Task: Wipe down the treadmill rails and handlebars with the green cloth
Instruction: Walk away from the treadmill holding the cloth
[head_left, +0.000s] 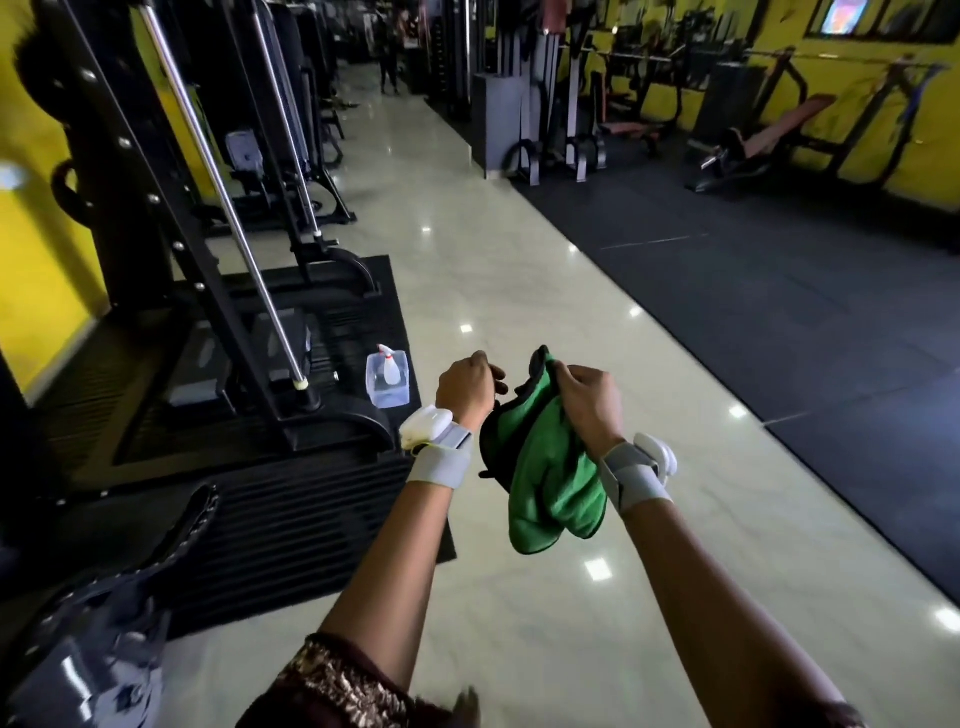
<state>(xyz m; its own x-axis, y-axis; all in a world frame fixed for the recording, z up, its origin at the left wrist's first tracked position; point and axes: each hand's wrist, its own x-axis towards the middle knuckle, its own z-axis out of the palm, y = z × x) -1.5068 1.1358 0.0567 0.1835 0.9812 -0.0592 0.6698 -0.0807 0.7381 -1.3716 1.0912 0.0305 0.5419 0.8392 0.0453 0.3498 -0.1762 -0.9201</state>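
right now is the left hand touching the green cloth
Cannot tell. In the head view the right hand grips the green cloth; the left hand sits close beside it, with no plain contact or gap.

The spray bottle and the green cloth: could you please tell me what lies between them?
In the head view, the left hand lies between the spray bottle and the green cloth.

No text, label, brand or number can be read anywhere. The framed picture (839, 15) on the yellow wall at the upper right of the frame is too blurred to show any words.
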